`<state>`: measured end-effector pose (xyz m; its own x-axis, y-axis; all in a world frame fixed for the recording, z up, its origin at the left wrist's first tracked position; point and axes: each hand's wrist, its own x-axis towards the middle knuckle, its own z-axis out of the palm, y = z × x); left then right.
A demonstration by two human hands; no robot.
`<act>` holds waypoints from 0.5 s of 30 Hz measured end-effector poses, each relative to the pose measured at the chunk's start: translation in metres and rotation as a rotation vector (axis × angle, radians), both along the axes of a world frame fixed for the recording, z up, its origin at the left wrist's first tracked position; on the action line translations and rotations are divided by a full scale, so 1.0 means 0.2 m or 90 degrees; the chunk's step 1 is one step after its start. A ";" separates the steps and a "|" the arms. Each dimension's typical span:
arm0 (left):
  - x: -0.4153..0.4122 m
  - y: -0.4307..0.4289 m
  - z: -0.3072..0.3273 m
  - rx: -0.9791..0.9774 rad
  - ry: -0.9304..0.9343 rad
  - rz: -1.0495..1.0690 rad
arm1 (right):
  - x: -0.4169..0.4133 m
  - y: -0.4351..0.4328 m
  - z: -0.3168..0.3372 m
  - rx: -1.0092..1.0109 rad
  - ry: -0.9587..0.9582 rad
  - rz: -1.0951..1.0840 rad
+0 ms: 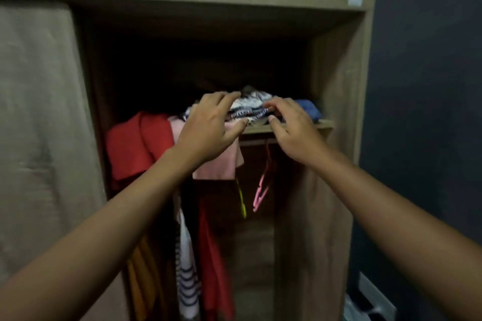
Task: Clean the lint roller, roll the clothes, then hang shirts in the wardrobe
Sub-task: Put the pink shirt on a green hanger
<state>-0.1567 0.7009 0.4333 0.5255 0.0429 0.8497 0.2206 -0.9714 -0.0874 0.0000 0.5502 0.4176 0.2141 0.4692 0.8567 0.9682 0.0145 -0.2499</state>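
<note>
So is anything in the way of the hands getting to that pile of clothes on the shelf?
Nothing visible. The left hand and right hand are right at the pile of clothes on the shelf, and the wardrobe stands open there. Blur hides whether they grip it.
</note>
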 end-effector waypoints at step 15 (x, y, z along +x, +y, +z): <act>0.38 0.42 0.34 -0.164 0.311 0.137 | 0.30 0.48 0.51 -0.514 -0.095 -0.122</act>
<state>-0.0801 0.7856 0.5019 0.8103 0.3645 0.4589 0.4080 -0.9130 0.0047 0.0607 0.6458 0.5192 0.2641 0.9171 0.2987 0.9592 -0.2821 0.0181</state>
